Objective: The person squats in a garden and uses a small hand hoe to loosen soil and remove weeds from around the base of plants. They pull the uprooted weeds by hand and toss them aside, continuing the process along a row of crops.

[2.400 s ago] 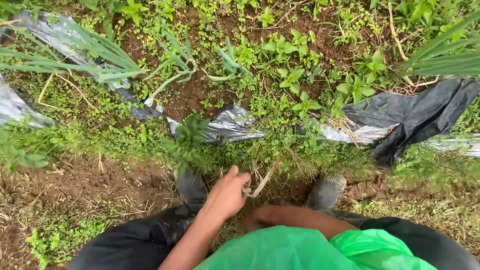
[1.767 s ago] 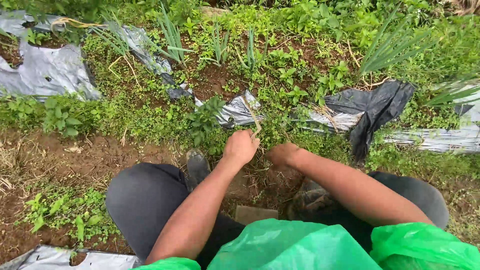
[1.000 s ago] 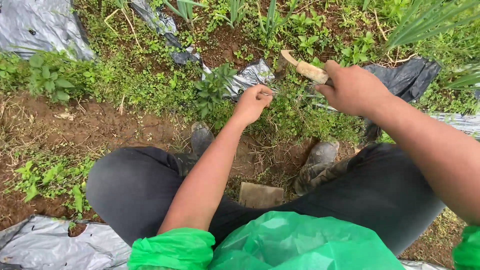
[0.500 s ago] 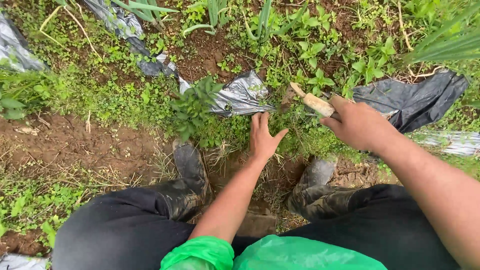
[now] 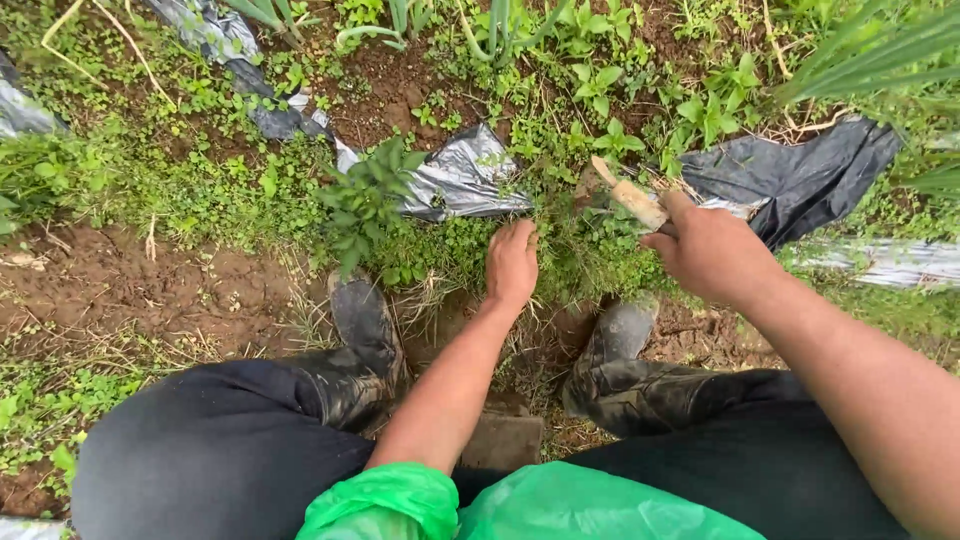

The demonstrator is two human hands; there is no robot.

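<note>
My left hand (image 5: 512, 262) presses down into a clump of low weeds (image 5: 575, 262) at the edge of the planting bed, fingers curled into the greenery. My right hand (image 5: 708, 250) is closed around the pale wooden handle of a small hand tool (image 5: 632, 198), whose muddy blade end points up and left into the weeds just right of my left hand. Both hands are between my two muddy rubber boots (image 5: 362, 325), and my legs are in dark trousers.
Torn silver-and-black plastic mulch sheeting (image 5: 462, 180) lies across the bed, with a darker fold (image 5: 800, 180) at the right. Green onion stalks (image 5: 500, 20) and leafy weeds grow beyond it. Bare brown soil (image 5: 120, 290) lies at the left. A small wooden block (image 5: 503, 440) sits under me.
My left hand went from spread flat on the weeds to curled into them. My right hand with the tool shifted slightly down and closer to the weeds. The view tilted a little.
</note>
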